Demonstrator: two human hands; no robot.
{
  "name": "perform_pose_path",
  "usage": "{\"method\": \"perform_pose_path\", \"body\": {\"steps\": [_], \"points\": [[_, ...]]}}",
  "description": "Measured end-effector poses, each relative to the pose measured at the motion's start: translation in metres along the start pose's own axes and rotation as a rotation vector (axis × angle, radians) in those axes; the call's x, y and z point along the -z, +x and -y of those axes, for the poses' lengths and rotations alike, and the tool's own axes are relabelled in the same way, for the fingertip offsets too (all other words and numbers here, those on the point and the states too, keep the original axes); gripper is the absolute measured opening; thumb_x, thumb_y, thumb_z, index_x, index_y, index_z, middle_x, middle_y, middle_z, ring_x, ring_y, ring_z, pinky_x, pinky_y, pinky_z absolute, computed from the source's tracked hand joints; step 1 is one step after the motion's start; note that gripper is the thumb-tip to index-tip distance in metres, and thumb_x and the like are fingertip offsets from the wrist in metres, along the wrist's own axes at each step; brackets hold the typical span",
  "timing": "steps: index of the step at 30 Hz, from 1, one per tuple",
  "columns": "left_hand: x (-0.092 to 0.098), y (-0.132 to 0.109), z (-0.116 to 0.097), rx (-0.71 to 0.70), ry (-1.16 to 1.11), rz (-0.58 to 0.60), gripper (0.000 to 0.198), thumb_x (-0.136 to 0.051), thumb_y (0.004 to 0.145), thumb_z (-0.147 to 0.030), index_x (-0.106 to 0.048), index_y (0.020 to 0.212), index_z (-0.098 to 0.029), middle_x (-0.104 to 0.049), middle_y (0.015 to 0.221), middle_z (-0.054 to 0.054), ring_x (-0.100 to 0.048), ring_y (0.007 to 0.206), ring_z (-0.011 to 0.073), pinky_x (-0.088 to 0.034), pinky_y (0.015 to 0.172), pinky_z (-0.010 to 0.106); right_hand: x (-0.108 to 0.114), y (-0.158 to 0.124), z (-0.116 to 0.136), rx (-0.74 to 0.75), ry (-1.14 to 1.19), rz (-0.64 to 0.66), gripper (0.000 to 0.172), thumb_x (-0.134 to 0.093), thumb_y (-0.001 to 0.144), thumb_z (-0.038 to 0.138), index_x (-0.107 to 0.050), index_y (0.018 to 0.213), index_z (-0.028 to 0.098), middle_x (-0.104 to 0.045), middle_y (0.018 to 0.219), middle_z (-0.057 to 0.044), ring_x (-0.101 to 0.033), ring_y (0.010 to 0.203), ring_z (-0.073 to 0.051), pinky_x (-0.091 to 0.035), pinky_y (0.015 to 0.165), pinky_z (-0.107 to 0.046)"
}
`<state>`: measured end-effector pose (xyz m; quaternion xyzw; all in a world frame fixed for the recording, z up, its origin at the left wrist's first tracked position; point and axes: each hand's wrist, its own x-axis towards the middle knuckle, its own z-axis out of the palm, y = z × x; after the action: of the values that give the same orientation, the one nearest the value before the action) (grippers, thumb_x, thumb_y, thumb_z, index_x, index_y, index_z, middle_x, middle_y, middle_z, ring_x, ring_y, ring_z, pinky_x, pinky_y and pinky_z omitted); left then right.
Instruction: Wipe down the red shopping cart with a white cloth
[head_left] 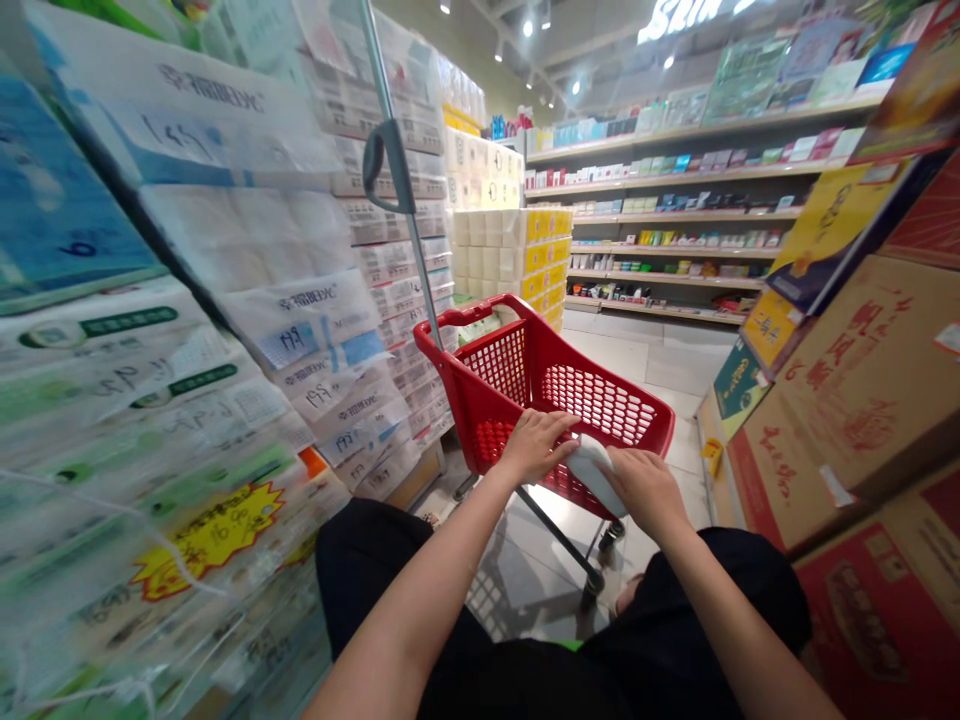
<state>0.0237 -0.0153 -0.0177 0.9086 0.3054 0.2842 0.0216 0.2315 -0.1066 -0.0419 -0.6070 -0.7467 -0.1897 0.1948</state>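
A red plastic shopping cart [487,430] with lattice walls stands in front of my knees. My right hand [651,490] is closed on a smooth white rounded object [598,472] at the cart's near side; its kind does not show clearly. My left hand [536,443] lies over the near rim with its fingers stretched out. Its thumb and fingertips are close to the white object's upper end, and I cannot tell whether they touch it. A metal pole with a grey handle [390,170] rises at the cart's left end.
Wrapped tissue packs [300,330] are piled high on my left. Yellow-and-white packs [517,255] stand beyond the cart. Cardboard boxes [874,370] are stacked close on the right. Shelves [675,180] of small goods line the back, across a tiled floor [622,350].
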Motion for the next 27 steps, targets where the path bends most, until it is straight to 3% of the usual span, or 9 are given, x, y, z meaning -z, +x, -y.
{"method": "perform_pose_path", "body": {"steps": [4,8,13,20,27], "points": [[0.004,0.000,-0.004,0.001,-0.021,0.008,0.048,-0.035,0.095,-0.056,-0.040,0.139,-0.036,-0.051,0.137,-0.001,-0.046,0.119,0.0206,-0.029,0.103,0.038,0.008,-0.019,-0.014,0.011,0.021,-0.022,0.029,-0.039,0.097,0.042,-0.060,0.095,0.022,-0.068,0.093,-0.005,-0.058,0.097,-0.020,-0.031,0.097,-0.036],[0.005,0.000,-0.011,0.000,-0.030,0.013,0.048,-0.038,0.095,-0.056,-0.039,0.139,-0.038,-0.047,0.141,-0.002,-0.045,0.122,0.0211,-0.026,0.105,0.040,0.005,-0.020,-0.015,-0.003,0.009,-0.021,0.030,-0.038,0.097,0.042,-0.060,0.099,0.022,-0.068,0.095,-0.006,-0.057,0.099,-0.021,-0.030,0.100,-0.038],[0.002,0.001,-0.011,0.010,-0.037,0.006,0.049,-0.036,0.095,-0.055,-0.034,0.142,-0.040,-0.043,0.145,-0.003,-0.042,0.126,0.0208,-0.022,0.108,0.041,-0.002,-0.002,-0.005,-0.029,0.014,0.039,0.033,-0.036,0.098,0.042,-0.060,0.089,0.020,-0.066,0.087,-0.006,-0.057,0.091,-0.020,-0.034,0.093,-0.036],[0.001,0.002,-0.007,0.027,-0.048,0.005,0.052,-0.036,0.096,-0.052,-0.026,0.146,-0.039,-0.040,0.148,-0.003,-0.040,0.129,0.0210,-0.021,0.109,0.042,-0.016,0.030,0.012,-0.074,-0.013,0.127,0.032,-0.035,0.098,0.040,-0.058,0.091,0.019,-0.067,0.092,-0.008,-0.058,0.090,-0.021,-0.036,0.078,-0.032],[0.001,0.000,-0.009,0.040,-0.001,0.006,0.045,-0.034,0.097,-0.049,-0.035,0.141,-0.038,-0.036,0.150,-0.002,-0.041,0.127,0.0221,-0.023,0.107,0.043,-0.025,0.053,0.031,-0.028,-0.006,0.130,0.023,-0.040,0.095,0.022,-0.056,0.110,0.016,-0.067,0.105,-0.009,-0.059,0.098,-0.019,-0.037,0.081,-0.030]]}}
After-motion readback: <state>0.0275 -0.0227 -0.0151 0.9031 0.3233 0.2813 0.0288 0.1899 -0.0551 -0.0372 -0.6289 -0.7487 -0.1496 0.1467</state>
